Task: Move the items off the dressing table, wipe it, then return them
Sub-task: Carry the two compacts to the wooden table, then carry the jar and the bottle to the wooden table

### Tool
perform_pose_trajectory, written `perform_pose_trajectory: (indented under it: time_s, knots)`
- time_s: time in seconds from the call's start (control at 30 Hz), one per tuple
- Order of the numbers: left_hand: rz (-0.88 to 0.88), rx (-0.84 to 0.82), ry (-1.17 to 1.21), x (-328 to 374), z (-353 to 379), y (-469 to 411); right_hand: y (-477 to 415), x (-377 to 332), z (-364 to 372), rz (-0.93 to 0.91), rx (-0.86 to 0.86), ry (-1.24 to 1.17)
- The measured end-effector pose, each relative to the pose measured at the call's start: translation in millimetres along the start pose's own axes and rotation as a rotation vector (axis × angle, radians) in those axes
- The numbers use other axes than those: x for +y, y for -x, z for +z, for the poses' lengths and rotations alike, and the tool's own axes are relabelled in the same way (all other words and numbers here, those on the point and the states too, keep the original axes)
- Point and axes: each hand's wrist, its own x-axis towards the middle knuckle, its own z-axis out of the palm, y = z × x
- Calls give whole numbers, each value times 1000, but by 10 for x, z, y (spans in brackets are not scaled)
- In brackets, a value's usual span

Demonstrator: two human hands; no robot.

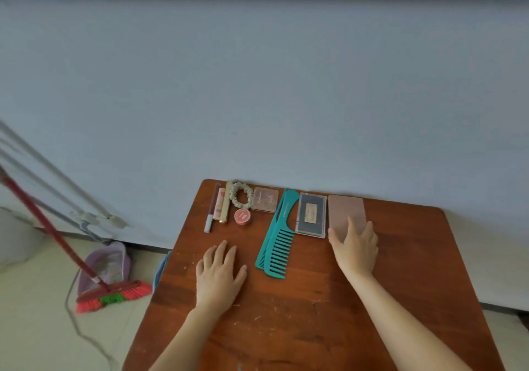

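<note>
A brown wooden dressing table (400,270) stands against a pale wall. Along its far edge lie a pen-like stick (211,210), a pink tube (218,205), a gold stick (226,202), a green scrunchie (241,194), a round red tin (242,216), a square pink compact (265,199), two teal combs (277,239), a dark clear-cased palette (312,215) and a pink flat case (345,209). My left hand (219,273) rests flat on the wood in front of the small items. My right hand (355,246) lies with straight fingers on the near end of the pink flat case.
On the floor to the left lie a red-handled broom (114,296) with pink and green bristles, a purple dustpan (110,262) and a grey cable (83,333). A blue cloth (161,267) hangs at the table's left edge. Metal rack legs (57,193) lean at the left.
</note>
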Motion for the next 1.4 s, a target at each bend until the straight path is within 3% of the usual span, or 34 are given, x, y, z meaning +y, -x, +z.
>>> perform_pose_trajectory:
  time_s: [0.3,0.47,0.7,0.9,1.1,1.23,1.4]
  knots:
    - [152,-145,-76,-161,-144,-41,553,-81,-66,-127,79,164]
    - [196,-152,4,-74,-250,-60,951,-59,-223,-79,126,123]
    - [580,-110,96,535,-311,274,1761,315,-481,57,260,7]
    - [908,-151,92,1110,-304,875,2563,988,-789,293,463,0]
    - [1061,-122,79,1326,-204,1590,3492,1551,-1003,411,618,32]
    - [1149,-103,102,1449,48,2423,4376,1993,-1095,484,688,120]
    - [1355,-243,6,1598,571,3867,5805,2643,-1225,639,702,265]
